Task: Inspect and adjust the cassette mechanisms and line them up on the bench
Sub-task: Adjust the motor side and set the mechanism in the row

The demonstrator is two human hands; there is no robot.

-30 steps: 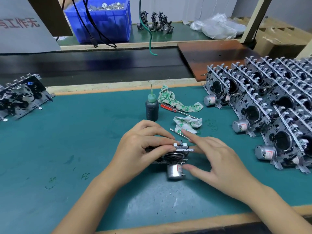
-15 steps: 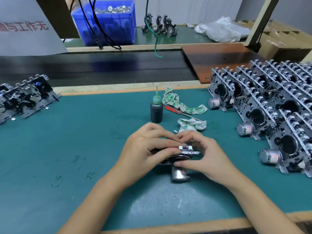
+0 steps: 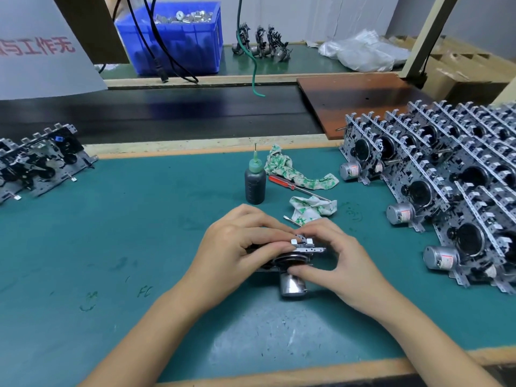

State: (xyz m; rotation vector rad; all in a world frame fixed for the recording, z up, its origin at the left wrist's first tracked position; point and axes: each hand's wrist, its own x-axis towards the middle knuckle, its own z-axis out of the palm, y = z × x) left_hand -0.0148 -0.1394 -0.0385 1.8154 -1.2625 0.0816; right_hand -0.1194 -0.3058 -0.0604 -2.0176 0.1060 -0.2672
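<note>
A small metal cassette mechanism (image 3: pixel 296 258) with a silver motor can (image 3: pixel 291 284) stands on edge on the green bench mat (image 3: pixel 111 247). My left hand (image 3: pixel 237 252) grips its left side, fingers curled over the top edge. My right hand (image 3: pixel 340 261) holds the right side, thumb pressed against the front by the flywheel and fingers curled over the top. Much of the mechanism is hidden under both hands. Rows of several finished mechanisms (image 3: pixel 446 196) lean together at the right. A further mechanism (image 3: pixel 39 160) lies flat at the far left.
A dark oiler bottle (image 3: pixel 255 182) with a green nozzle stands just behind my hands. A red-handled screwdriver (image 3: pixel 293 186), two patterned rags (image 3: pixel 311 208) and a thin metal tool (image 3: pixel 291 220) lie behind the right hand. A conveyor belt (image 3: pixel 167 113) and blue parts bin (image 3: pixel 178 37) sit beyond.
My right hand, open with fingers straight beside the mechanism a second ago, has closed round its right side. The left hand's grip is unchanged.
</note>
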